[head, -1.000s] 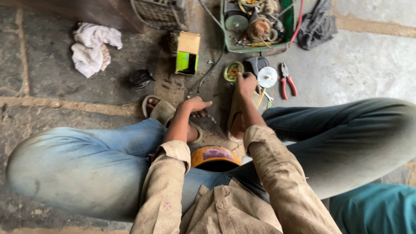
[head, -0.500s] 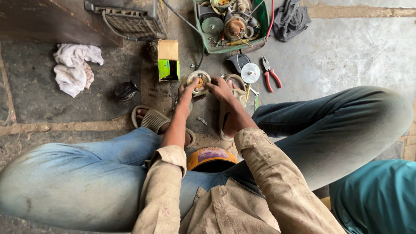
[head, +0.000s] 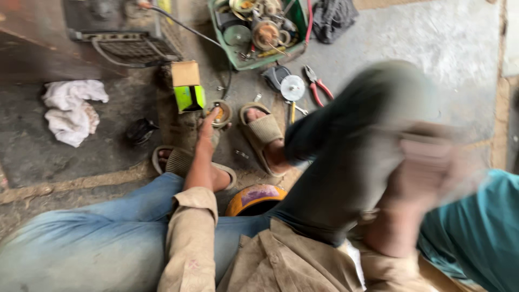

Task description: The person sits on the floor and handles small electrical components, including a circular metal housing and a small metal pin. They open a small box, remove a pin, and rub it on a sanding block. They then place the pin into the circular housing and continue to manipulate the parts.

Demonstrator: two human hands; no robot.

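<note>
A crumpled white cloth (head: 70,111) is lying on the dark floor (head: 32,157) at far left, with a small black object (head: 141,130) at its three o'clock. A little cardboard box with a bright green side (head: 188,85) is standing further right, below a wire-grille machine (head: 127,46). The left hand (head: 210,125) is reaching forward, its fingers (head: 214,114) touching the small round metal part with an orange centre (head: 222,112) that is sitting on the floor just at the box's four o'clock; whether they are gripping it cannot be told. At the part's twelve o'clock a green plastic tray of motor parts (head: 259,30) is resting. A tan sandal (head: 263,132) is planted beside the part, a round white disc (head: 292,87) and red-handled pliers (head: 318,82) lying past it. The right hand (head: 427,167) is sweeping up at right, blurred, so the state of its fingers cannot be told.
</note>
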